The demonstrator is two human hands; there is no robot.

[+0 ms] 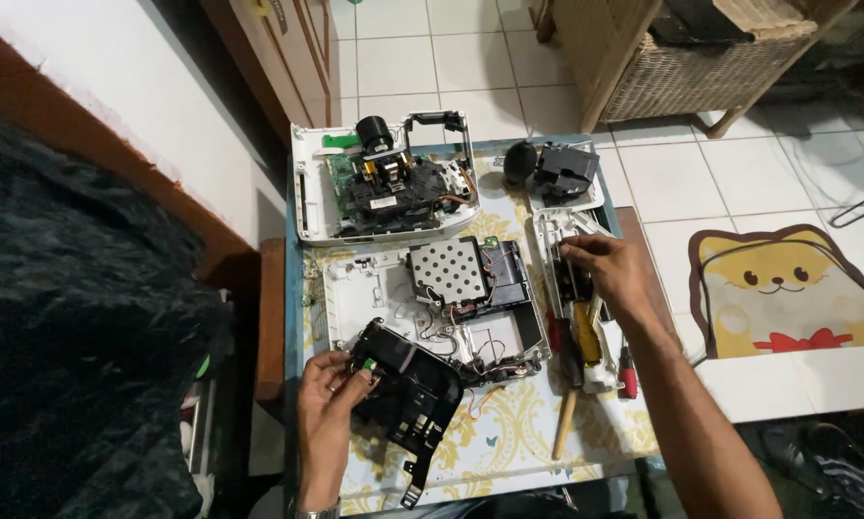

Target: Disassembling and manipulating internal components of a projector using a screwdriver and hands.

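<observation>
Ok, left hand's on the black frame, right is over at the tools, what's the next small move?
Probably close the right hand on a tool in the white tray and bring it to the black plastic frame: the left hand already steadies that frame, and the right fingers rest among the tools.

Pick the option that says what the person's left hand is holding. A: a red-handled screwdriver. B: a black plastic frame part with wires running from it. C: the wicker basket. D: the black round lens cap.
B: the left hand grips the black plastic frame part at the near edge of the table, while the right hand rests on the white side panel.
</observation>
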